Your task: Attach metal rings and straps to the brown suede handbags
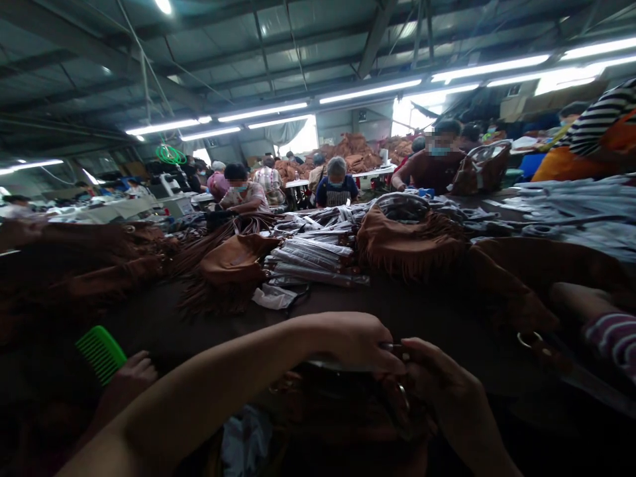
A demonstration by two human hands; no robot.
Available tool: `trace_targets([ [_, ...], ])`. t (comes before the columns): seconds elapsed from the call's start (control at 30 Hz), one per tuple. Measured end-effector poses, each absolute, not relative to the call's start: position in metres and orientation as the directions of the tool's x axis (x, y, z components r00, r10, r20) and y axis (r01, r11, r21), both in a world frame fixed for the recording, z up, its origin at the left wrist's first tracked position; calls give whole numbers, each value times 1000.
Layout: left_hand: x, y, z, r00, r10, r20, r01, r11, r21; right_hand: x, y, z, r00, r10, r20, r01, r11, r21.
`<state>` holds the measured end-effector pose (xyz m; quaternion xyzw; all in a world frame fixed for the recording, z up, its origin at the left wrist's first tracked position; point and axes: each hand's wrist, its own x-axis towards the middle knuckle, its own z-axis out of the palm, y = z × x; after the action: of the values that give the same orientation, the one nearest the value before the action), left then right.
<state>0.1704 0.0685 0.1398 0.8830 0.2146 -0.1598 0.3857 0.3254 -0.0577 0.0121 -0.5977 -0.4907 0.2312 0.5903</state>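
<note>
At the near edge of the table, my left hand is closed with its fingers bent down, pinching a small metal clasp. My right hand meets it from the other side, thumb and fingers also closed at the clasp. Beneath both hands hangs a dark brown bag, mostly in shadow. A metal ring shows on it, just under the fingertips. Below my left hand runs a pale strip, perhaps a plastic-wrapped strap. The exact finger contact is partly hidden.
On the left, another person's hand holds a green comb. A co-worker's striped sleeve reaches in at right, beside a brown bag. Fringed brown bags and plastic-wrapped straps lie across the dark table. Several people work beyond.
</note>
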Motion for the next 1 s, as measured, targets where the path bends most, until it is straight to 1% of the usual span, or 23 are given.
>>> trace_targets([
  [0.03,179,71,132,829,212,-517,547,-504,669,329,-59,9,400,866,299,308,180,-934],
  [0.07,184,73,123,809,191,-556,582,-399,709,334,-61,4,369,880,299,307,188,-933],
  [0.13,185,78,107,798,222,-560,601,-238,763,342,-65,-10,247,917,312,302,232,-924],
  [0.17,184,80,100,798,253,-548,597,-196,778,346,-67,-18,164,934,319,301,260,-917],
  [0.23,178,82,89,796,264,-544,592,-154,791,349,-70,-32,35,949,312,306,287,-908],
  [0.3,174,83,81,794,255,-552,595,-144,790,349,-70,-41,-13,951,310,330,296,-896],
  [0.37,173,84,75,789,249,-562,604,-144,784,347,-68,-46,-20,950,312,368,298,-881],
  [0.53,174,87,68,779,270,-566,611,-119,783,343,-62,-50,-22,940,342,431,317,-845],
  [0.67,173,86,60,794,277,-540,584,-104,805,340,-62,-54,34,923,383,474,323,-819],
  [0.77,176,78,51,772,338,-538,592,-75,803,335,-62,-61,85,908,409,470,326,-821],
  [0.87,181,68,40,720,417,-555,623,-35,781,329,-63,-68,219,907,359,453,231,-861],
  [0.93,185,63,35,679,449,-581,638,29,769,326,-65,-72,309,905,293,431,141,-891],
  [1.0,189,60,31,637,460,-618,650,111,752,324,-66,-73,356,901,247,406,89,-910],
])
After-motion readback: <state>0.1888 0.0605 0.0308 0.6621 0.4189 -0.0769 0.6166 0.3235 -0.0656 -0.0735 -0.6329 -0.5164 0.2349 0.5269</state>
